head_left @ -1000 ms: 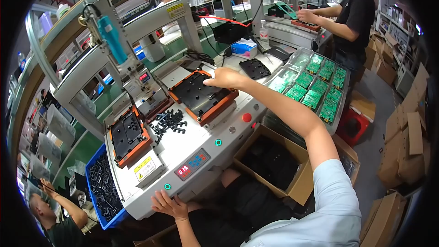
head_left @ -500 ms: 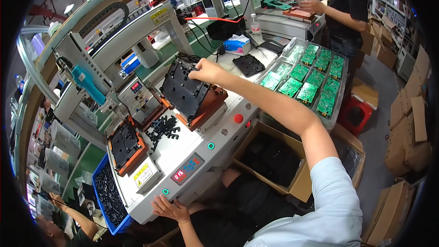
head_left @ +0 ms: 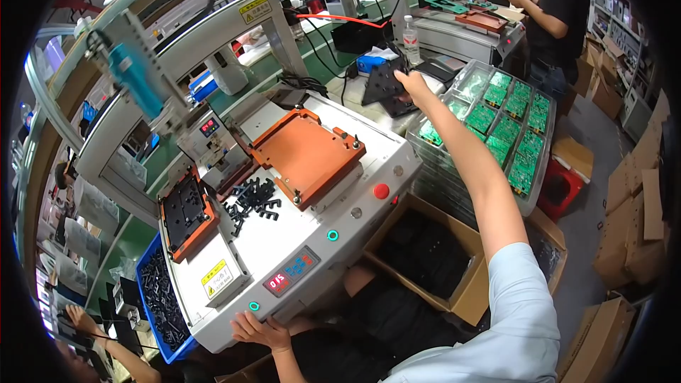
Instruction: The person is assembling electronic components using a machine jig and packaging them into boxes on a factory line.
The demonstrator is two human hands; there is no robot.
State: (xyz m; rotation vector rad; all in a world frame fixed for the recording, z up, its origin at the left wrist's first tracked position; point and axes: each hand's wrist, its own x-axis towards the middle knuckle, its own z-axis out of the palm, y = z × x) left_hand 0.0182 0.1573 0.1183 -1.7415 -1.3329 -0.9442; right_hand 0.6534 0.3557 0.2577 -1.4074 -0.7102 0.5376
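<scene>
My right hand point(head_left: 411, 86) grips the edge of a black plastic panel point(head_left: 381, 89), held tilted over the far right end of the bench, by a blue-and-white tissue box point(head_left: 370, 62). The panel that lay there is hidden behind it or cannot be told apart. An orange fixture point(head_left: 301, 147) sits on the machine with its flat top showing. My left hand point(head_left: 261, 330) rests with fingers stretched on the machine's front edge, beside a green-ringed button point(head_left: 254, 306). Another black panel point(head_left: 186, 211) lies in the left orange fixture point(head_left: 206, 230).
Small black clips point(head_left: 252, 202) are heaped between the fixtures; a blue bin point(head_left: 159, 305) holds more. A teal screwdriver unit point(head_left: 135, 78) hangs above. Clear trays of green circuit boards point(head_left: 507, 128) stand right, above an open carton point(head_left: 461, 291). A co-worker point(head_left: 560, 21) stands beyond.
My right hand has carried the black panel off the right orange fixture, moving it right and away. The teal screwdriver unit has risen. My left hand stays at the front edge.
</scene>
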